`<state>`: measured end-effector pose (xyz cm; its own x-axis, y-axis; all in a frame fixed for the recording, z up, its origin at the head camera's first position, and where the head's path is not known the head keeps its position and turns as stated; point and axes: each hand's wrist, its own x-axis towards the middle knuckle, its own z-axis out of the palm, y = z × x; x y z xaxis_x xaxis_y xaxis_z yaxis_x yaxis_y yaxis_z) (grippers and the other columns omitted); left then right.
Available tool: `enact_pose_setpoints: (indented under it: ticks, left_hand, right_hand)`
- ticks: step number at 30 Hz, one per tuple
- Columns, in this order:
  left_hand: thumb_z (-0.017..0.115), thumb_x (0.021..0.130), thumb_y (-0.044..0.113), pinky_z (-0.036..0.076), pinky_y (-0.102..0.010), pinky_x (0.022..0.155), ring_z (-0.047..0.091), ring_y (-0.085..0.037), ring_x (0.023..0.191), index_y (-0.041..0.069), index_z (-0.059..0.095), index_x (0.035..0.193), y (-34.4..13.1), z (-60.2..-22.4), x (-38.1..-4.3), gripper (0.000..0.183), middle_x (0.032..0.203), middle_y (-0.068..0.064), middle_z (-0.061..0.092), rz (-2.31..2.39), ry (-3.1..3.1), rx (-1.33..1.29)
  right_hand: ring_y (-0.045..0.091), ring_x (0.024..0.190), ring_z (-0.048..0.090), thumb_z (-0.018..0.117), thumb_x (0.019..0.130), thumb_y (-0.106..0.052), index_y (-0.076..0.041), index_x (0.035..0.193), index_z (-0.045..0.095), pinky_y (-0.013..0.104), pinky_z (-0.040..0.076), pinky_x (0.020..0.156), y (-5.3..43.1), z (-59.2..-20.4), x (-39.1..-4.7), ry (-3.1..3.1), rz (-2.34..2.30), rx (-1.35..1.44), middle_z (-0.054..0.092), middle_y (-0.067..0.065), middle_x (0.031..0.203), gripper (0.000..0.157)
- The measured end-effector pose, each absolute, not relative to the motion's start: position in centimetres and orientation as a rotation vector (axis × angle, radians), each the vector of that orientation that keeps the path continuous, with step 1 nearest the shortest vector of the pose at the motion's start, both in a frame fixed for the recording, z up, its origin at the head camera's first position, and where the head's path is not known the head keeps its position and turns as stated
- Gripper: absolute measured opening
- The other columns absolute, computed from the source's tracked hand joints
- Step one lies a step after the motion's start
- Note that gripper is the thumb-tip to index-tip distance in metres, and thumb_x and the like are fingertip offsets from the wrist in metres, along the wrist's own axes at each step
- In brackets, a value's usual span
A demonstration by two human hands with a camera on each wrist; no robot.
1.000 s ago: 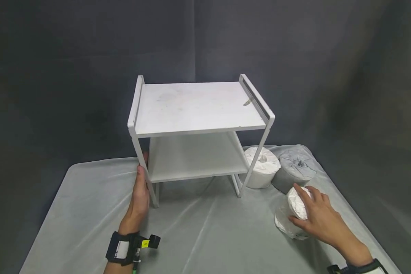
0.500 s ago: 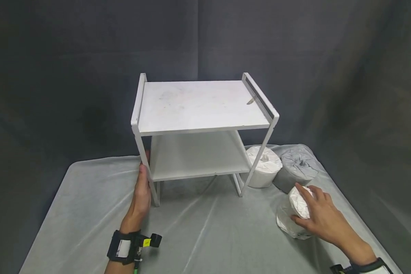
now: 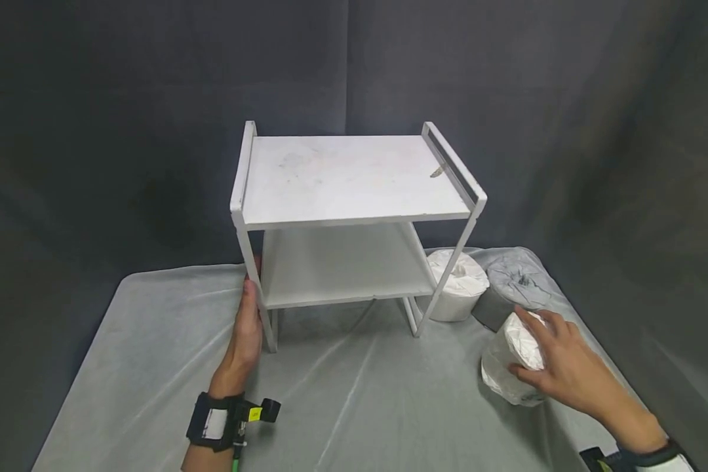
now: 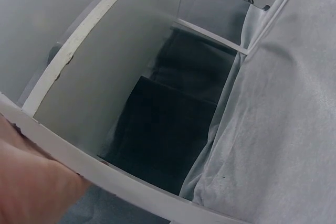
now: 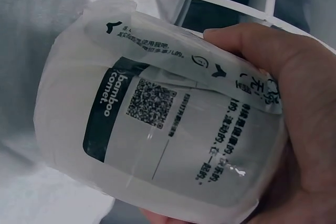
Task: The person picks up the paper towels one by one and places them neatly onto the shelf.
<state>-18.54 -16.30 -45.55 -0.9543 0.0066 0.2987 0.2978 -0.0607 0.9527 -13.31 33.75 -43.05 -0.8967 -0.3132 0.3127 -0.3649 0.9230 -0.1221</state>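
A white two-tier shelf [image 3: 354,177] stands on the cloth. My left hand [image 3: 242,337] rests along the outside of its left leg, with the thumb beside the leg and other fingers partly hidden behind it. In the left wrist view, part of the hand [image 4: 34,182] lies against the side frame. My right hand [image 3: 572,367] grips a plastic-wrapped toilet roll [image 3: 507,364] from its top end, and the roll leans over. Print and a QR code show on the wrapped toilet roll [image 5: 157,119] in the right wrist view. Whether it touches the cloth, I cannot tell.
Two more wrapped rolls, a white toilet roll [image 3: 460,288] and a greyer toilet roll [image 3: 516,285], stand by the shelf's right side. Grey cloth [image 3: 153,367] covers the table. A dark curtain [image 3: 124,131] hangs behind and at the sides.
The right hand and its toilet roll have shifted slightly right and up, and the roll leans more. The whole view has drifted a little. The left hand stays against the shelf leg.
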Motion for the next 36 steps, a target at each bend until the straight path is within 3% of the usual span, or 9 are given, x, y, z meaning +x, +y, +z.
enact_pose_setpoints:
  ticks: [6, 11, 18, 25, 36]
  left_hand:
    - [0.012, 0.114, 0.048, -0.015, -0.056, 0.127, -0.015, -0.033, 0.163, 0.000, -0.009, 0.167, -16.2, -45.6, -18.7, 0.075, 0.177, -0.019, -0.011, -2.123, -1.984, -0.323]
    - [0.011, 0.114, 0.049, -0.017, -0.056, 0.127, -0.018, -0.033, 0.162, -0.002, -0.011, 0.166, -16.4, -45.6, -18.5, 0.077, 0.176, -0.020, -0.014, -2.145, -1.989, -0.339]
    - [0.011, 0.114, 0.049, -0.016, -0.057, 0.127, -0.017, -0.035, 0.162, -0.003, -0.010, 0.166, -16.6, -45.7, -18.4, 0.077, 0.176, -0.021, -0.014, -2.128, -1.991, -0.355]
    - [0.011, 0.113, 0.050, -0.015, -0.057, 0.127, -0.017, -0.033, 0.162, -0.001, -0.009, 0.167, -16.5, -45.7, -18.6, 0.077, 0.176, -0.020, -0.012, -2.100, -2.009, -0.345]
    - [0.010, 0.114, 0.045, -0.012, -0.056, 0.128, -0.013, -0.033, 0.163, -0.002, -0.007, 0.167, -16.5, -45.6, -18.6, 0.073, 0.177, -0.020, -0.010, -2.083, -2.026, -0.332]
  right_hand:
    - [0.055, 0.111, 0.054, 0.099, 0.069, -0.035, -0.005, 0.152, 0.050, 0.071, 0.050, 0.078, 33.5, -40.9, -13.2, -2.823, 0.255, 0.533, 0.051, 0.032, 0.135, 0.101]
    - [0.051, 0.116, 0.052, 0.098, 0.071, -0.038, -0.010, 0.156, 0.048, 0.073, 0.050, 0.075, 33.0, -39.4, -12.7, -2.840, 0.250, 0.552, 0.050, 0.028, 0.139, 0.103]
    - [0.044, 0.117, 0.054, 0.098, 0.069, -0.034, -0.016, 0.157, 0.049, 0.067, 0.052, 0.078, 31.6, -37.7, -12.1, -2.784, 0.238, 0.651, 0.052, 0.020, 0.139, 0.102]
    - [0.042, 0.117, 0.055, 0.097, 0.070, -0.034, -0.016, 0.157, 0.049, 0.063, 0.054, 0.071, 30.5, -35.4, -12.1, -2.778, 0.190, 0.726, 0.052, 0.018, 0.142, 0.101]
    - [0.045, 0.124, 0.053, 0.099, 0.070, -0.033, -0.015, 0.160, 0.046, 0.061, 0.054, 0.080, 29.5, -30.8, -13.3, -2.774, 0.147, 0.835, 0.052, 0.019, 0.145, 0.105]
